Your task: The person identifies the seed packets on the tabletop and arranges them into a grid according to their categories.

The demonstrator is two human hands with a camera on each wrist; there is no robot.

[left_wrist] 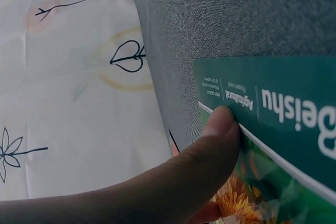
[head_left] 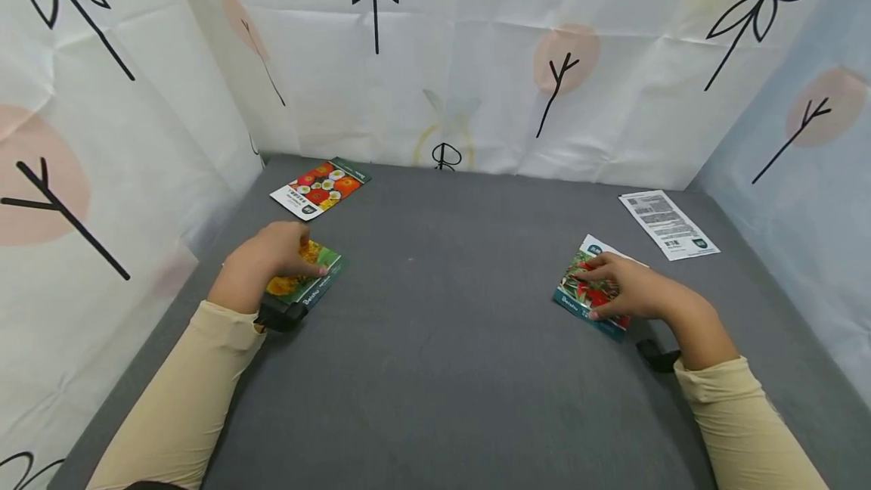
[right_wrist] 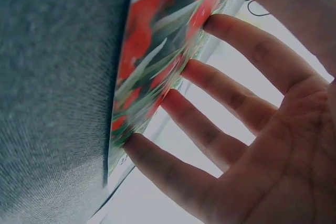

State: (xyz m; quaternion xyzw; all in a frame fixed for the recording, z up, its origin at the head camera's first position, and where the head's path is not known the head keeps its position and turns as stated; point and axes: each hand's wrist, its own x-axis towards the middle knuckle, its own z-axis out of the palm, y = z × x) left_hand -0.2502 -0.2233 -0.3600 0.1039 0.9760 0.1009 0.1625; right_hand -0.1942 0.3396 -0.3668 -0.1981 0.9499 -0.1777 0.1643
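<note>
On the left we've got our bare left hand [head_left: 272,255] arched over a flat, glossy green packet with orange-yellow flowers and a teal band [head_left: 302,288], fingers relaxed, thumb laid on its face. Just beyond lies a flat white-and-green packet with red, orange and white flowers [head_left: 323,189]. Well across the grey cloth-topped table [head_left: 435,286], a flat, glossy packet with red flowers and a teal band [head_left: 592,295] sits under our bare right hand [head_left: 633,289], fingers spread, tips touching the printed side. Past that is a white rectangular packet printed with black text [head_left: 669,225].

Our guess: both held-down packets are super light, thin and bendy, a bit slick, and they'd crease if squeezed hard. We'd pinch lightly at opposite edges, since they lie so flat.
</note>
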